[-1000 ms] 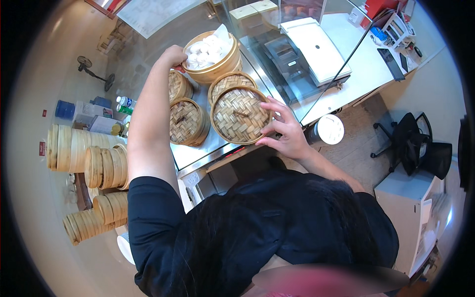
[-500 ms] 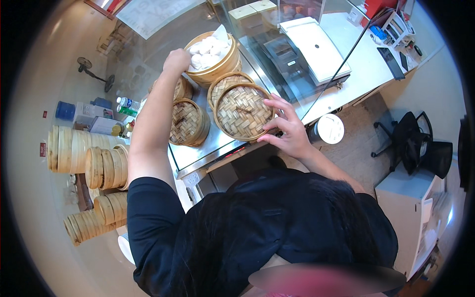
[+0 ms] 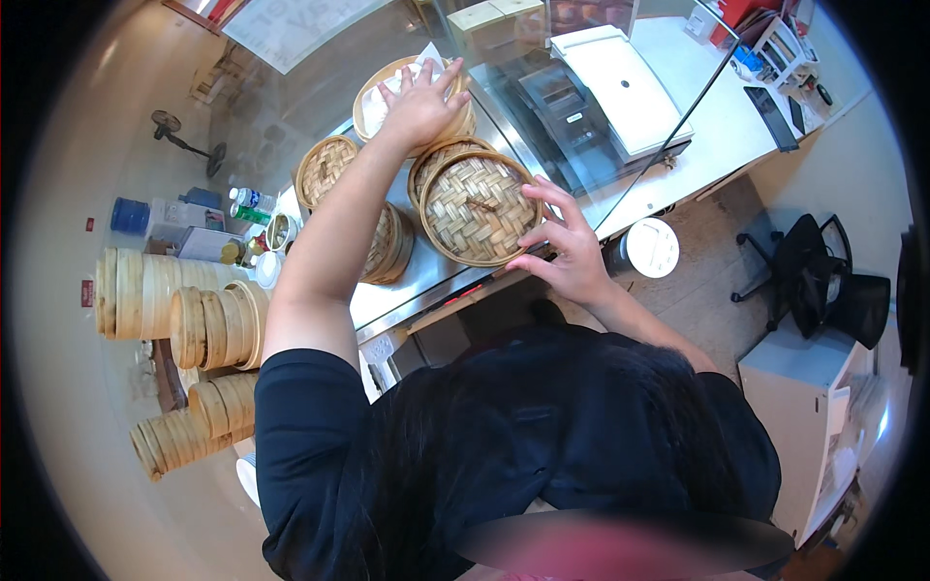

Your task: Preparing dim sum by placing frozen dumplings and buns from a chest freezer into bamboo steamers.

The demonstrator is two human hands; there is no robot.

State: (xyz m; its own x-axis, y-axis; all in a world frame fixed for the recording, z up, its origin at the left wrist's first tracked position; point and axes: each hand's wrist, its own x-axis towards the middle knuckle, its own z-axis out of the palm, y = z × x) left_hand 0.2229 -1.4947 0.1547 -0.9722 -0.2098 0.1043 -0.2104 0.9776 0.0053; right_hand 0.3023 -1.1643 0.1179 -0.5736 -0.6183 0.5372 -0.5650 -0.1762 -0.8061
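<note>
Fingers spread wide, my left hand [image 3: 423, 108] is over the top of a round bamboo steamer basket [image 3: 469, 122]; it covers much of the white buns [image 3: 376, 105] inside. I cannot tell whether its fingers touch them. A piece of white paper [image 3: 429, 55] sticks up at the basket's far side. My right hand [image 3: 572, 254] grips the right edge of a woven bamboo steamer lid [image 3: 475, 221], thumb below and fingers along the rim. Under this lid, slightly farther off, a second woven lid [image 3: 426, 165] shows partly.
Two more lidded steamers [image 3: 325, 169] [image 3: 395, 250] stand left on the metal counter, partly behind my left arm. Stacked bamboo steamers [image 3: 208, 329] fill the far left. A glass pane [image 3: 668, 136] rises beyond, before a white-topped machine [image 3: 620, 87]. A white-lidded container [image 3: 651, 248] is at right.
My left hand has moved right, from the steamer basket's left rim to over the buns, and its fingers have spread. My right hand keeps the lid, which has shifted slightly upward in view.
</note>
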